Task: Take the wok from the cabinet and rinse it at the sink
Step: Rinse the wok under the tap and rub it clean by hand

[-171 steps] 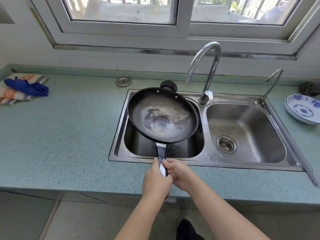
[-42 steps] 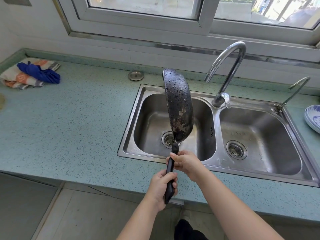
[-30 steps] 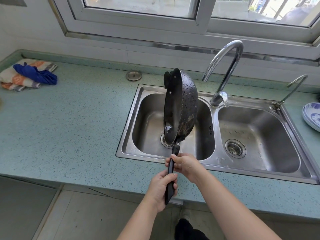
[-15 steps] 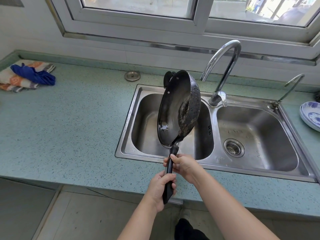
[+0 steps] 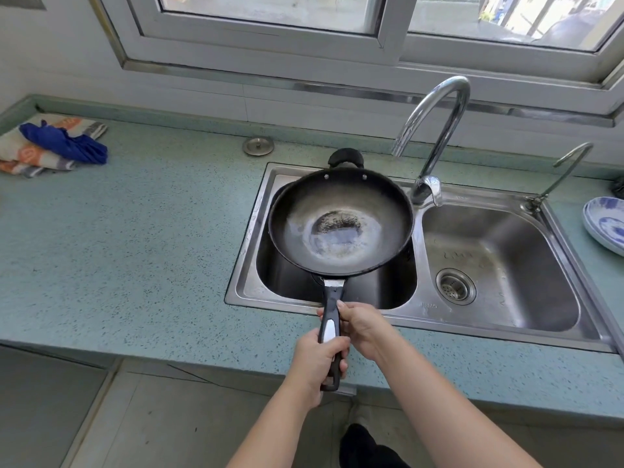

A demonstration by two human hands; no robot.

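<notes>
Table with the sink, and the wok was held level over its left basin, maybe a little water inside, hard to tell. Left hand and right hand both gripped the handle. Mid-rinse I'd say, next up tipping it out

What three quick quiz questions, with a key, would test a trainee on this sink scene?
1. True or false: the wok is held upside down.
2. How many hands grip the wok's handle? A none; B one; C two.
3. Fill in: the blue cloth lies on the counter to the ___ of the sink.
Key: 1 false, its inside faces up, over the left basin. 2 C, left hand and right hand. 3 left.
</notes>
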